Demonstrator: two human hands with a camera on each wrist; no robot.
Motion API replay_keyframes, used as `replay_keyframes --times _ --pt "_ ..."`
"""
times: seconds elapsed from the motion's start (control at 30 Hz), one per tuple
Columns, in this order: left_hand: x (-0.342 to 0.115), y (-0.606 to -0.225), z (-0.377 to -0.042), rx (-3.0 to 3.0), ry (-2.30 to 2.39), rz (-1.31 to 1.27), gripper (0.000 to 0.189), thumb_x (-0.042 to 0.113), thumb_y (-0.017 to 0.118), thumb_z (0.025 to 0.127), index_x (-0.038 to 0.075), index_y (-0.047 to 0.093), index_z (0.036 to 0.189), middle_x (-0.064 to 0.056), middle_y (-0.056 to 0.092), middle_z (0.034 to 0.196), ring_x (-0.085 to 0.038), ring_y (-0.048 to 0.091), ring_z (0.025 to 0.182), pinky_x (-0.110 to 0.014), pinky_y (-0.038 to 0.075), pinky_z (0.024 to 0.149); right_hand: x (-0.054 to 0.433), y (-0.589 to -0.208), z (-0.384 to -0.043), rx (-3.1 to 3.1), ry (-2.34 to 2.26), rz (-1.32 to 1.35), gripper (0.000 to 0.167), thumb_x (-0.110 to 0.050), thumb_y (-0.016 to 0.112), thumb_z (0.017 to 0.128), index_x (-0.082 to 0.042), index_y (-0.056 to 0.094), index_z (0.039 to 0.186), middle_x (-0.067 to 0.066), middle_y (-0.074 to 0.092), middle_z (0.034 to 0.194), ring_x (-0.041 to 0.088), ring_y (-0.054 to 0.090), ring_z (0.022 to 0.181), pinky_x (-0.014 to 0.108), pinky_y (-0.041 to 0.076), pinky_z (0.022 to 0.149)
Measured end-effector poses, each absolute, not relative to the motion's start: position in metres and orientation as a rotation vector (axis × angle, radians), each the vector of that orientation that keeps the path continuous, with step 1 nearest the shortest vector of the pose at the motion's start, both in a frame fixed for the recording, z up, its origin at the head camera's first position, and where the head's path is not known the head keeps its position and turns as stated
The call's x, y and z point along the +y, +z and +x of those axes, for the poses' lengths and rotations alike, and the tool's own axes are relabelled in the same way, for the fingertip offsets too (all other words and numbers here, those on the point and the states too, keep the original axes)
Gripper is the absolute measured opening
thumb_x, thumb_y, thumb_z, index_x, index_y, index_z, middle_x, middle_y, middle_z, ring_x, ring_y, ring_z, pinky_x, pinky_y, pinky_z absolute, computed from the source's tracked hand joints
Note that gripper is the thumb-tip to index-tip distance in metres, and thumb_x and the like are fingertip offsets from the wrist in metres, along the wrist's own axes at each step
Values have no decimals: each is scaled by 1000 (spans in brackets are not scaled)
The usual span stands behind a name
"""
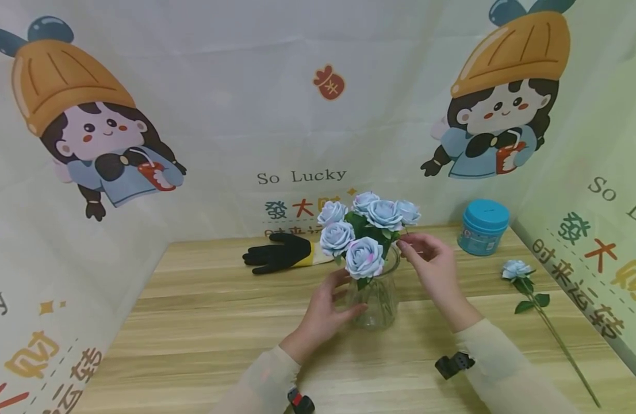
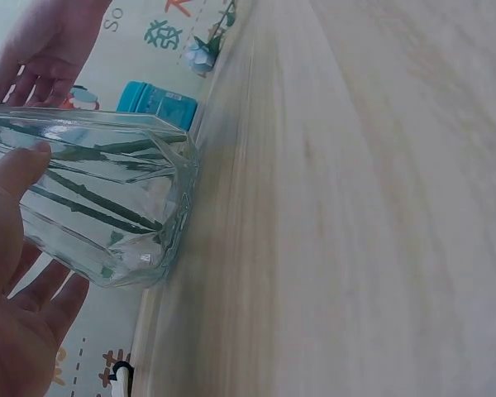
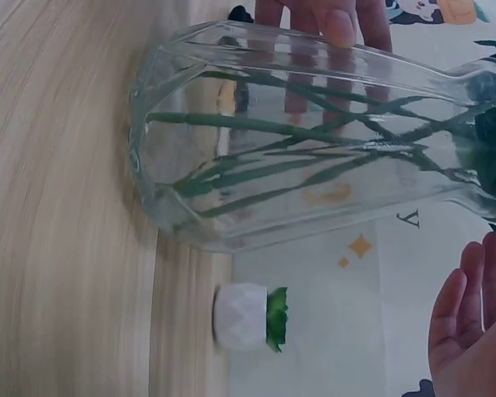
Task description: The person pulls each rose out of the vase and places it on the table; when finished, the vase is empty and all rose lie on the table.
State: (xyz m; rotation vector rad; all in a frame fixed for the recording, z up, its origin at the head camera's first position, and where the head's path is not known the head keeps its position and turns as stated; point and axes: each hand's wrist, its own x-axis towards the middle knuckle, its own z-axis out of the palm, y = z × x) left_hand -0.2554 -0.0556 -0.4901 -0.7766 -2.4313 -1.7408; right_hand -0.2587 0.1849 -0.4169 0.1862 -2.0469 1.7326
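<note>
A clear glass vase [image 1: 372, 310] stands upright on the table, holding several pale blue roses [image 1: 385, 214]. Their green stems [image 3: 298, 132] cross inside the glass. My left hand [image 1: 328, 307] grips the vase from the left, with the thumb [image 2: 29, 161] on the near side and the fingers round the far side. At the vase's mouth on the right, my right hand [image 1: 432, 261] has thumb and forefinger close together beside the roses and rim. I cannot tell whether those fingertips pinch a stem.
A single blue rose [image 1: 517, 270] lies on the right of the table [image 1: 204, 322]. At the back stand a blue tub [image 1: 485, 227] and a small white pot [image 3: 240, 318] with a green plant. A black work glove [image 1: 279, 253] lies behind the vase. Printed cloth walls surround the table.
</note>
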Motion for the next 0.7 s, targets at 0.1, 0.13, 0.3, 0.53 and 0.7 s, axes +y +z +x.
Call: replay_keyframes --times 0.1,0.13,0.3,0.53,0.7 --pt "-56 -491 -256 -2437 -1732 -775 74 14 85 86 9 46 149 -9 54 149 -29 56 137 -39 53 109 179 -417 -259 -2009 1763 158 20 -8 73 96 7 73 110 -23 71 90 0 69 81 13 57 74" --pt "-56 -491 -255 -2438 -1734 -775 74 14 85 86 9 46 149 -9 54 149 -29 56 137 -39 53 109 178 -417 -259 -2002 1767 152 20 -8 73 96 7 73 110 -23 71 90 -1 69 82 13 57 75" --pt "-56 -490 -253 -2436 -1743 -774 73 16 85 87 9 46 148 -10 54 149 -31 56 137 -42 53 109 170 -418 -261 -1976 1821 103 21 -5 72 96 9 72 110 -24 71 89 -2 69 83 14 58 76" --pt "-55 -489 -253 -2418 -1754 -765 72 16 85 86 9 47 147 -11 55 148 -33 56 137 -45 53 110 166 -416 -266 -1969 1890 49 24 -3 71 95 11 68 114 -28 71 86 -5 68 84 13 58 78" --pt "-55 -490 -254 -2412 -1739 -773 71 16 85 87 10 48 146 -12 56 147 -34 56 136 -47 53 109 166 -415 -266 -1988 1908 40 26 -5 71 96 11 68 116 -28 71 87 -5 68 88 12 56 81"
